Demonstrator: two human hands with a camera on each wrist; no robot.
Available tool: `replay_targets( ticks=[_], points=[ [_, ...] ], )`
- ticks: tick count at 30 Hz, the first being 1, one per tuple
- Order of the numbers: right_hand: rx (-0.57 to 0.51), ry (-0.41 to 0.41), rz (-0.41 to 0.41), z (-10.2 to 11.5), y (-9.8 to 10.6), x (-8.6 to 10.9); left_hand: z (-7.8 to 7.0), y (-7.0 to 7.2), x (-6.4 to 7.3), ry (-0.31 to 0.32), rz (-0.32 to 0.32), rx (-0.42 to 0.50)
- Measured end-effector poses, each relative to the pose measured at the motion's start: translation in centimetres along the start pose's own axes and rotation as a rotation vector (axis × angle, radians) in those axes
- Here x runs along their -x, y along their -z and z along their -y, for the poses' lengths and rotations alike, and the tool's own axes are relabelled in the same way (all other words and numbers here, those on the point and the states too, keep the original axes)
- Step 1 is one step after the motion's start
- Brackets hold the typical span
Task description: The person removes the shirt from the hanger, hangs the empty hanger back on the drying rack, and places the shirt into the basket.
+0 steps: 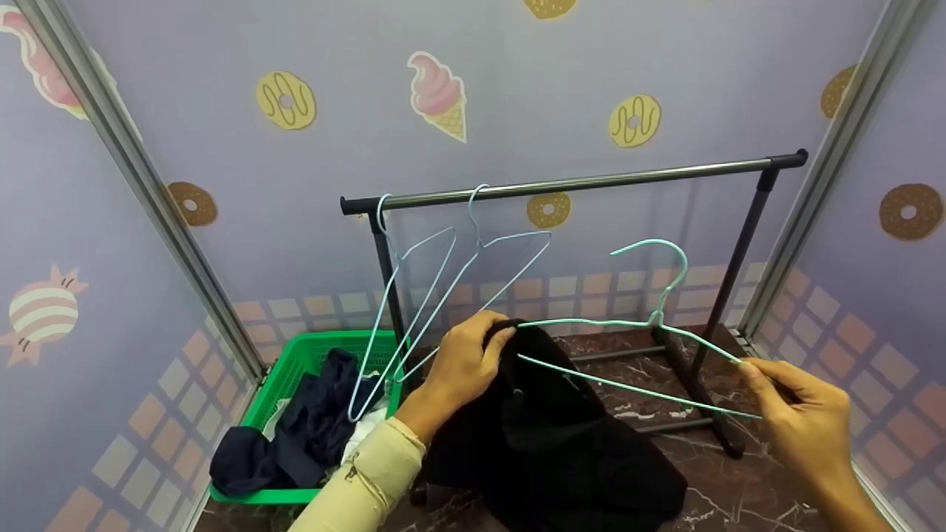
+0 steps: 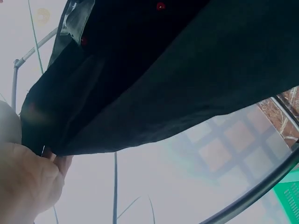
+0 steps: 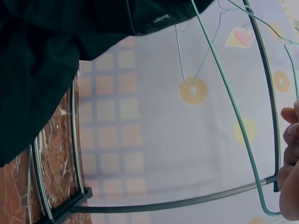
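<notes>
A black garment [image 1: 584, 451] hangs down from my left hand [image 1: 465, 358], which pinches its upper edge between thumb and fingers. The mint-green wire hanger [image 1: 657, 318] has its left end inside the garment, where the cloth hides it. My right hand [image 1: 805, 410] grips the hanger's other end, its hook pointing up and free of the rail. In the left wrist view, the fingers of the left hand [image 2: 30, 182] hold a corner of the dark cloth [image 2: 163, 88]. The right wrist view shows the hanger's long bar [image 3: 233, 105] running from the right hand [image 3: 292, 163] up to the cloth.
Behind the hands stands a clothes rack [image 1: 591, 182] with a metal rail. Two pale blue hangers [image 1: 429, 240] hang at its left end. A green basket [image 1: 295, 347] on the left holds dark and white clothes. The floor [image 1: 746, 488] is dark marbled stone, with patterned walls around.
</notes>
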State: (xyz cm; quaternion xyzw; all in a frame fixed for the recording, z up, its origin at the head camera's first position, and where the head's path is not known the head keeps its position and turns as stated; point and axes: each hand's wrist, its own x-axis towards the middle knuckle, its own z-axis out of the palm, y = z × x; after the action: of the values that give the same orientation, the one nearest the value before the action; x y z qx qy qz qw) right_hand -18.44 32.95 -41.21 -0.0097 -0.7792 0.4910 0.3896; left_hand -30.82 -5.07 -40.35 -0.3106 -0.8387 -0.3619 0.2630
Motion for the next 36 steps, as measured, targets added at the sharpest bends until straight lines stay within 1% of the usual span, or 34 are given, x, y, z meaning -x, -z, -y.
replay_targets(
  ticks=[3, 7, 10, 14, 17, 18, 24, 28, 31, 36],
  points=[
    [0.007, 0.008, -0.021, -0.3, 0.3, -0.3, 0.2, 0.0, 0.1, 0.02, -0.037, -0.008],
    [0.009, -0.001, -0.022, -0.6, 0.5, -0.5, 0.4, 0.2, 0.2, 0.052, -0.095, -0.013],
    [0.001, -0.033, -0.028, -0.6, 0.7, -0.6, 0.5, 0.4, 0.4, 0.071, -0.125, -0.014],
    [-0.004, -0.09, -0.074, -0.4, 0.9, -1.3, 0.5, 0.7, 0.5, 0.088, -0.154, -0.023],
    [0.016, -0.121, -0.113, -0.3, 0.7, -2.0, 0.5, 0.7, 0.6, 0.092, -0.162, -0.022],
    [0.025, -0.12, -0.125, -0.3, 0.6, -2.3, 0.4, 0.7, 0.7, 0.095, -0.16, -0.019],
    [0.054, -0.13, -0.163, -0.1, -1.1, -4.3, 0.1, 0.8, 1.0, 0.119, -0.125, -0.002],
    [0.102, -0.126, -0.146, -0.1, -2.7, -5.9, -0.3, 0.9, 1.1, 0.114, -0.115, 0.004],
    [0.156, -0.124, -0.105, -0.1, -3.8, -6.8, -0.6, 0.9, 1.2, 0.109, -0.117, 0.0],
    [0.238, -0.112, -0.032, -0.2, -5.1, -7.7, -1.0, 0.9, 1.4, 0.123, -0.116, -0.018]
  ],
)
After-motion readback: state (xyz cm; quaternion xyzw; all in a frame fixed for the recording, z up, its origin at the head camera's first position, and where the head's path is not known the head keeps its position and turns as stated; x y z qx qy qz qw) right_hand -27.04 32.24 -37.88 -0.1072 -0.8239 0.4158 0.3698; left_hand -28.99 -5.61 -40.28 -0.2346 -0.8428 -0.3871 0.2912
